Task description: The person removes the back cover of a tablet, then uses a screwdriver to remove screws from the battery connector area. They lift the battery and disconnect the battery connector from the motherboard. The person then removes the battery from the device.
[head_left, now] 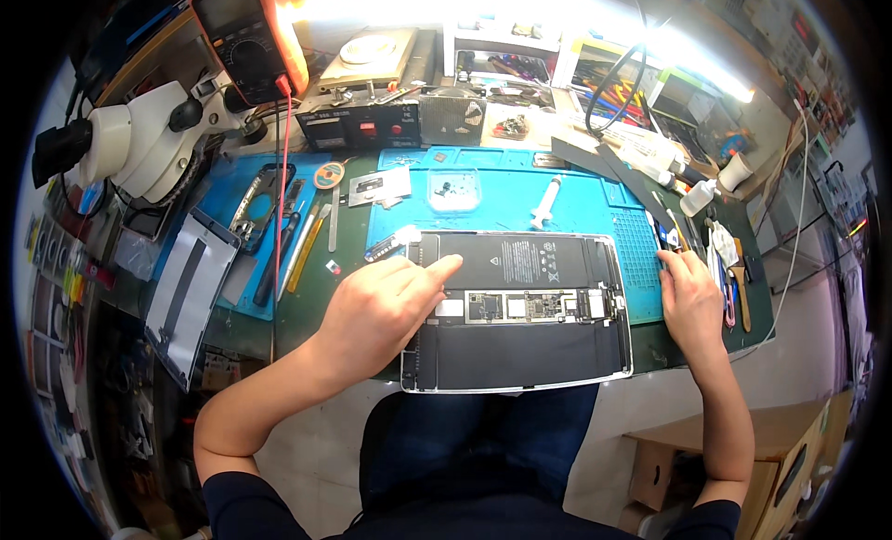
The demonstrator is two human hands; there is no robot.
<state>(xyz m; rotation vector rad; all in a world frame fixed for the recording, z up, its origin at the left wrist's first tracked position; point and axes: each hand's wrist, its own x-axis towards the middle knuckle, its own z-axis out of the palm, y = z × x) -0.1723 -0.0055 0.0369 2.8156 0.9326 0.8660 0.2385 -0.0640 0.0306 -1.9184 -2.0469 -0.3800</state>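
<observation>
An opened tablet (520, 359) lies across the near edge of the bench, its black batteries and bare circuit board (530, 306) facing up. My left hand (376, 308) rests over the tablet's left edge. Its index finger stretches out above the upper battery (506, 261), with the thumb below; the other fingers are curled and partly hidden. To the right of the tablet, my right hand (692, 294) has its fingertips pinched together by the blue mat's edge. Whatever lies between them is too small to tell. Slim tools lie just beyond those fingertips.
A blue mat (506, 205) holds a syringe (546, 204) and a clear tray (452, 190) of small parts. At left stand a microscope (139, 140), a multimeter (246, 47) and a detached panel (190, 294). A bottle (697, 198) and brushes (741, 284) are at right.
</observation>
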